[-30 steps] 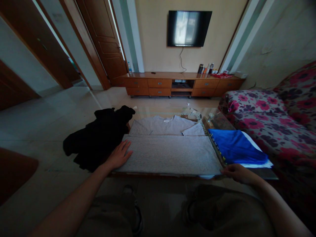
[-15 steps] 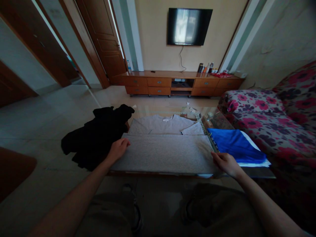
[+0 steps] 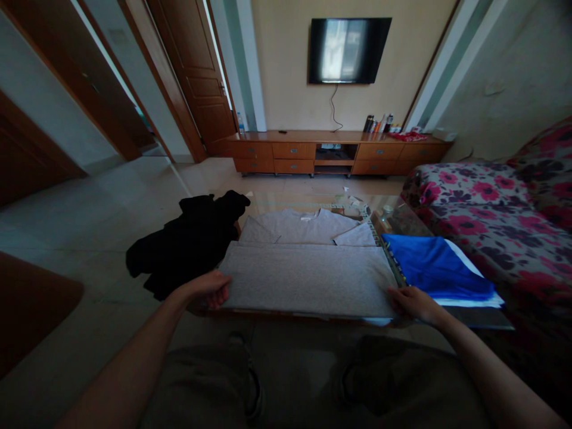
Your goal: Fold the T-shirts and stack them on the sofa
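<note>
Lining table edge [image 3: 286,315], grey shirt [image 3: 304,280]

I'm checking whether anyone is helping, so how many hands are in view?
2: the left hand at the left edge of the gray shirt, the right hand at its right edge.

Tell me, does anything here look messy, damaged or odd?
Mainly the black clothing: it lies in a loose heap, while the grey shirt beside it is spread flat with a neat fold. Also, a patch on the right-hand wall looks rough and discoloured.
</note>
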